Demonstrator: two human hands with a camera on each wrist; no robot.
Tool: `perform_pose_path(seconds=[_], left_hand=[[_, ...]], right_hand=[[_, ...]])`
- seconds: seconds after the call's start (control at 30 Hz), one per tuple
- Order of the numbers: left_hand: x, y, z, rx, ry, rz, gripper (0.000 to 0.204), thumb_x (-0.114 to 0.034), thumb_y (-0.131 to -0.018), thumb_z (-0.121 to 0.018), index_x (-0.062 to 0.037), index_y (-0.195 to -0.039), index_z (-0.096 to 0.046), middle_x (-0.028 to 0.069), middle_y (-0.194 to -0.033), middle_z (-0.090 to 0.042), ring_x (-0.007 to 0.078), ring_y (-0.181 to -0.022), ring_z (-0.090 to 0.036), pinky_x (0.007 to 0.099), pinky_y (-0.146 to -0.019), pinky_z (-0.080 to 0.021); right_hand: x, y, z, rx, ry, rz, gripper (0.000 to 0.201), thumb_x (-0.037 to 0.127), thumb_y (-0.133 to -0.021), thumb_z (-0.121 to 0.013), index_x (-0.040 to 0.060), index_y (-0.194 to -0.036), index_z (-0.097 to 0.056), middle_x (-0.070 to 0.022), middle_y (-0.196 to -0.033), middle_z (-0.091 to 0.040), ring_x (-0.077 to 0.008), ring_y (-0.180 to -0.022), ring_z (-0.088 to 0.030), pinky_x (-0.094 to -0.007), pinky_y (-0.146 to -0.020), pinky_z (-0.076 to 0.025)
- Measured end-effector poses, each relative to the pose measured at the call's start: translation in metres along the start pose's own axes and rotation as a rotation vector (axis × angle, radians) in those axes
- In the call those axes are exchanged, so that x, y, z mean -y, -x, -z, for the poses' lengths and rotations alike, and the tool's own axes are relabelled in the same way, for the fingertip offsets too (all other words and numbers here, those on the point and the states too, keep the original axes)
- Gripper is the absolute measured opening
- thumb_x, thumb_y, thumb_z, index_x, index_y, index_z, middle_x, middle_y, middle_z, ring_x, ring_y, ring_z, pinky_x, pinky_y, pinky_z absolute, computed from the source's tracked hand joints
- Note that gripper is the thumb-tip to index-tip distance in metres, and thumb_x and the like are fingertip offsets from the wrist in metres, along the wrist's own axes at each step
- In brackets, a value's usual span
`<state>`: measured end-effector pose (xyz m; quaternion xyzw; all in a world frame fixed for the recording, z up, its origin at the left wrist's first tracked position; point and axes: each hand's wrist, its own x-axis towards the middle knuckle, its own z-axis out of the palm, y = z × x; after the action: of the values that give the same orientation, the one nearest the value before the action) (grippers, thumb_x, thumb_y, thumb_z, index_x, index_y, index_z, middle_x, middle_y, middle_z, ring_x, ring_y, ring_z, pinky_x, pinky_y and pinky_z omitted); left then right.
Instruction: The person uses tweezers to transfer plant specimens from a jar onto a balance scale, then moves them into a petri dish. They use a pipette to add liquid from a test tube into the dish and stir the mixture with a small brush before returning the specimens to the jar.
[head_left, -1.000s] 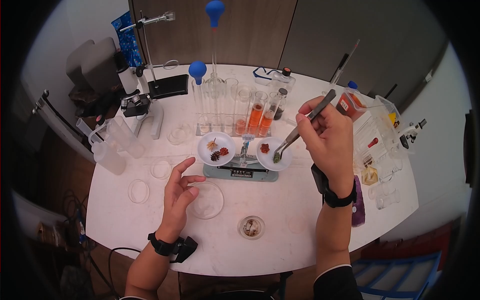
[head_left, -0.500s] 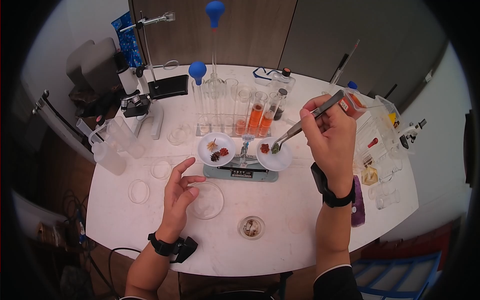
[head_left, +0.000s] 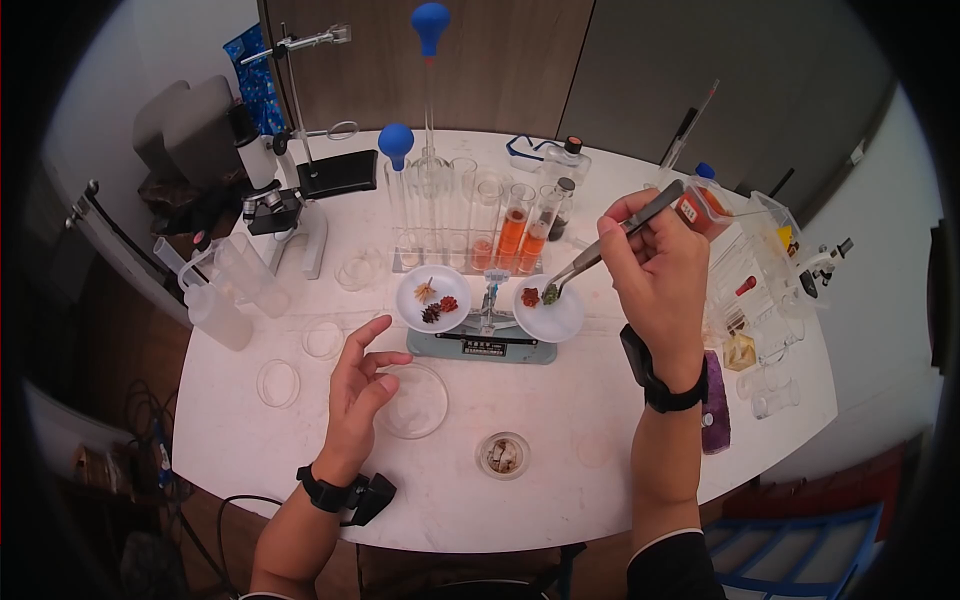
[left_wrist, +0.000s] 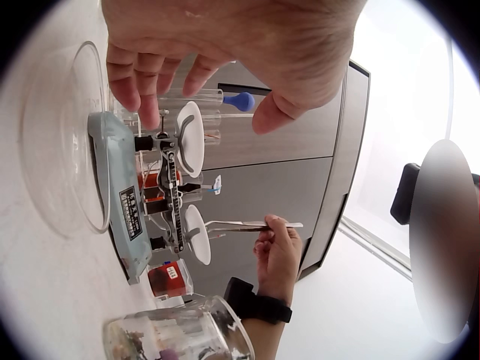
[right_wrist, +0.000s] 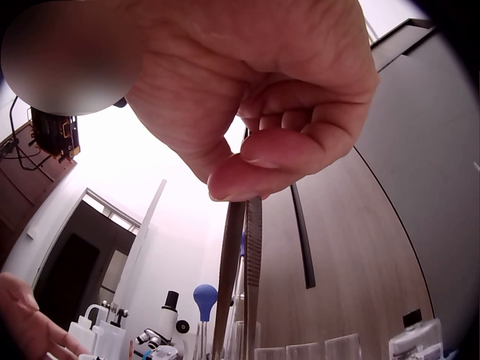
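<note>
Above the right balance pan: tweezers in the right hand

Right hand's grip: thumb and fingers pinch the upper part of the steel tweezers. Butt end juts up past the hand; arms slant down and to the left, parted below the fingertips in the right wrist view. Tips reach a green clump on the pan, so the clump lies below and left of the grip, well apart from the fingers. Cannot tell whether the tips pinch it or only touch. Just left of it, same pan: a red-brown clump.

Left hand: fingers relaxed and spread, thumb apart, raised near a glass dish on the desk; its grip is unclosed.

Left balance pan: pale strands, a dark clump, a red clump. Balance base stands between the hands, forward of them. Nearer the person, a small glass jar with brownish pieces inside. Behind the balance, racked test tubes, two holding orange liquid.
</note>
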<state>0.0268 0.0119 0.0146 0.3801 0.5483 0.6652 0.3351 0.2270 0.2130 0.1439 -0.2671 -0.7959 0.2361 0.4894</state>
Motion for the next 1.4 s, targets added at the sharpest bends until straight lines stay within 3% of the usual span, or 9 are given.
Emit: perform_pose_path(seconds=[0.07,0.17,0.27,0.77,0.87,1.07,1.17,1.27,1.4], left_hand=[[-0.0001,0.0002,0.0024,0.029,0.048,-0.003,0.069,-0.015,-0.079,-0.057,0.0020,-0.143,-0.037,0.0113,-0.142,-0.044,0.0179,-0.109,-0.057,0.0291,-0.089,-0.043],[-0.0003,-0.0001,0.0019,0.026,0.050,-0.003,0.069,-0.015,-0.080,-0.058,0.0021,-0.143,-0.037,0.0112,-0.143,-0.043,0.0180,-0.109,-0.057,0.0291,-0.088,-0.043],[-0.0004,0.0001,-0.0013,-0.017,-0.022,0.011,0.075,-0.033,-0.077,-0.060,-0.0012,-0.142,-0.041,0.0106,-0.143,-0.046,0.0192,-0.108,-0.059,0.0298,-0.088,-0.045],[-0.0013,0.0003,-0.0017,-0.015,-0.014,0.015,0.073,-0.030,-0.077,-0.059,-0.0014,-0.142,-0.041,0.0100,-0.143,-0.046,0.0192,-0.108,-0.059,0.0297,-0.088,-0.045],[-0.0013,0.0001,-0.0016,-0.017,-0.016,0.014,0.073,-0.030,-0.077,-0.059,-0.0015,-0.142,-0.041,0.0100,-0.142,-0.046,0.0191,-0.108,-0.059,0.0298,-0.089,-0.045],[-0.0017,0.0004,-0.0015,-0.016,-0.020,0.013,0.073,-0.030,-0.077,-0.059,-0.0018,-0.142,-0.041,0.0101,-0.142,-0.046,0.0189,-0.108,-0.059,0.0304,-0.089,-0.045],[-0.0016,0.0003,-0.0016,-0.018,-0.021,0.013,0.074,-0.032,-0.077,-0.060,-0.0019,-0.142,-0.041,0.0099,-0.142,-0.046,0.0188,-0.108,-0.059,0.0307,-0.089,-0.045],[-0.0016,0.0004,0.0013,0.024,0.050,0.002,0.069,-0.016,-0.080,-0.058,0.0022,-0.143,-0.037,0.0113,-0.142,-0.044,0.0179,-0.109,-0.057,0.0291,-0.088,-0.043],[-0.0017,0.0003,0.0009,0.019,0.054,0.006,0.069,-0.016,-0.079,-0.058,0.0022,-0.143,-0.037,0.0114,-0.142,-0.044,0.0179,-0.109,-0.057,0.0296,-0.089,-0.043]], right_hand=[[-0.0008,0.0000,-0.0009,-0.002,-0.002,0.002,0.009,0.005,-0.087,-0.062,-0.0028,-0.086,-0.059,-0.0043,-0.058,-0.060,-0.0060,-0.051,-0.056,-0.0207,-0.049,-0.040],[-0.0025,-0.0002,-0.0014,-0.006,0.001,0.017,0.009,0.005,-0.087,-0.063,-0.0028,-0.086,-0.059,-0.0040,-0.057,-0.060,-0.0056,-0.051,-0.056,-0.0205,-0.049,-0.040],[-0.0028,-0.0005,-0.0005,-0.006,0.011,0.012,0.009,0.005,-0.087,-0.064,-0.0028,-0.085,-0.059,-0.0035,-0.057,-0.059,-0.0052,-0.050,-0.055,-0.0202,-0.049,-0.040],[-0.0032,-0.0005,-0.0021,0.007,0.047,0.023,0.010,0.006,-0.087,-0.064,-0.0023,-0.085,-0.059,-0.0053,-0.056,-0.060,-0.0073,-0.048,-0.055,-0.0215,-0.048,-0.040],[-0.0022,0.0005,-0.0021,0.020,0.068,0.003,0.009,0.006,-0.087,-0.066,-0.0012,-0.085,-0.061,0.0029,-0.059,-0.055,-0.0010,-0.052,-0.048,-0.0167,-0.050,-0.037],[-0.0046,0.0004,-0.0014,0.055,0.083,-0.001,0.010,0.007,-0.088,-0.065,-0.0013,-0.085,-0.061,0.0018,-0.060,-0.057,-0.0015,-0.052,-0.051,-0.0173,-0.050,-0.038],[-0.0052,0.0003,-0.0016,0.026,0.086,0.032,0.009,0.006,-0.085,-0.064,-0.0012,-0.087,-0.059,-0.0055,-0.052,-0.055,-0.0111,-0.043,-0.051,-0.0250,-0.046,-0.036],[-0.0026,0.0005,0.0023,0.026,0.117,0.043,0.008,0.006,-0.084,-0.063,-0.0012,-0.087,-0.059,-0.0057,-0.052,-0.055,-0.0115,-0.043,-0.051,-0.0254,-0.046,-0.036],[-0.0021,0.0006,0.0067,0.068,0.138,0.030,0.008,0.006,-0.084,-0.062,-0.0010,-0.086,-0.059,-0.0056,-0.051,-0.055,-0.0121,-0.043,-0.051,-0.0260,-0.046,-0.037]])
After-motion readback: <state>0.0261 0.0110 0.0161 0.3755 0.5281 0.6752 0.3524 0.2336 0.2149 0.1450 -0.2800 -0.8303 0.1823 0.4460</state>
